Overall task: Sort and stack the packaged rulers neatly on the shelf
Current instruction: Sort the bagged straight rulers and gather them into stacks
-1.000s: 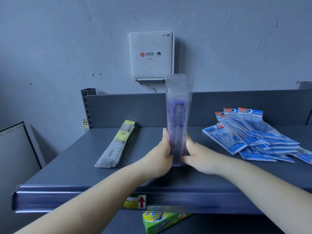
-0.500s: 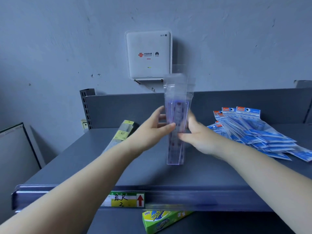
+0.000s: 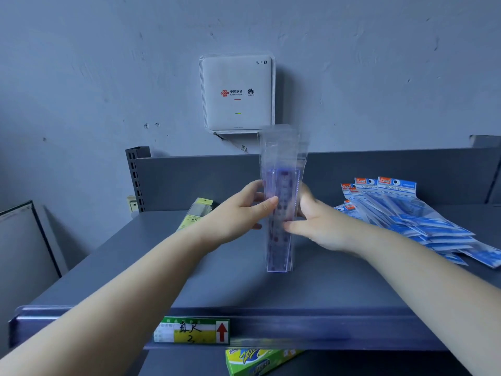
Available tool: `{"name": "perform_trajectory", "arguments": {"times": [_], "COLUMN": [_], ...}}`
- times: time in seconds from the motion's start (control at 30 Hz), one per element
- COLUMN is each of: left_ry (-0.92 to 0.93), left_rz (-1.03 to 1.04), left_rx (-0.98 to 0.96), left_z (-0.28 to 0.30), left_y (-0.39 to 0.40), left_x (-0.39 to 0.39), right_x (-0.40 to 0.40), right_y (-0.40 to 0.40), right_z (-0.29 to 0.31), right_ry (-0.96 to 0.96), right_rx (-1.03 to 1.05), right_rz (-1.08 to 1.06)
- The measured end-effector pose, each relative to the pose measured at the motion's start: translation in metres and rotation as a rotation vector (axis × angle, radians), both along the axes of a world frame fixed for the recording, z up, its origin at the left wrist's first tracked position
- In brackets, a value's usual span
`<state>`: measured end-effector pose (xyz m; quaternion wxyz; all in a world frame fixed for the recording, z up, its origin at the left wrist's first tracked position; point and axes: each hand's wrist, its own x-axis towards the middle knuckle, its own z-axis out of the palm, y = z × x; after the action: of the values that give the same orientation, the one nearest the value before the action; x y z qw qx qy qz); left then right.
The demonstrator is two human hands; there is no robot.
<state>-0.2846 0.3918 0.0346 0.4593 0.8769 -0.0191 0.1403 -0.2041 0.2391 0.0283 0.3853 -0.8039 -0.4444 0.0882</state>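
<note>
Purple rulers in clear sleeves [image 3: 280, 213] stand on end as a small bundle at the centre of the frame, their long axis upright, lower ends on or just above the shelf [image 3: 244, 280] and the empty clear tops reaching up in front of the shelf's back panel [image 3: 189, 180]. Whether the lower ends actually touch the deck cannot be told. The left hand [image 3: 238, 213] comes in from the lower left and clasps the bundle's left edge, thumb across the near face and fingers curled behind; the right hand [image 3: 314, 223] comes from the lower right and presses the right edge, its fingers closed together around the back and a fingertip pointing left across the lower front. Both hands sit at about mid-height on the bundle and equally near it, so either could lower it; the grip looks like squaring the edges before the bundle is laid flat, and the upright axis will have to tip down onto the deck. To the left of centre, partly hidden by the left forearm, lies a stack of yellow-labelled rulers [image 3: 196, 213], lengthwise toward the back panel. At the right of the frame a loose fan of blue geometry sets [image 3: 406, 213] spreads over the shelf, still unsorted. A price tag [image 3: 191, 331] with a red arrow sits on the front rail at lower centre, a green box [image 3: 257, 360] below it, and a white router [image 3: 237, 93] hangs on the grey wall at upper centre.
</note>
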Motion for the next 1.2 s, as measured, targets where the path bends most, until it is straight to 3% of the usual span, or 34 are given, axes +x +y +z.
{"name": "perform_trajectory", "arguments": {"times": [0.27,0.4,0.57,0.8,1.07,1.2], "left_ry": [-0.072,-0.021,0.017,0.097,0.155,0.049], "left_rz": [0.055,0.101,0.054,0.041,-0.073,-0.059], "left_rx": [0.328,0.471,0.458,0.45,0.517,0.299], "left_z": [0.006,0.005,0.001,-0.026,-0.044,-0.043], "left_y": [-0.01,-0.008,-0.003,0.0,0.01,0.014], "left_x": [0.005,0.012,0.005,0.013,0.006,0.008], "right_x": [0.007,0.011,0.014,0.011,0.011,0.012], "right_y": [0.012,0.015,0.008,0.008,-0.004,-0.004], "right_z": [0.007,0.012,0.0,-0.025,-0.042,-0.042], "right_ry": [-0.114,-0.132,-0.069,-0.103,-0.1,-0.052], "right_rx": [-0.1,-0.149,-0.078,-0.232,-0.244,-0.097], "right_rz": [-0.08,-0.122,-0.05,-0.067,0.016,0.052]}}
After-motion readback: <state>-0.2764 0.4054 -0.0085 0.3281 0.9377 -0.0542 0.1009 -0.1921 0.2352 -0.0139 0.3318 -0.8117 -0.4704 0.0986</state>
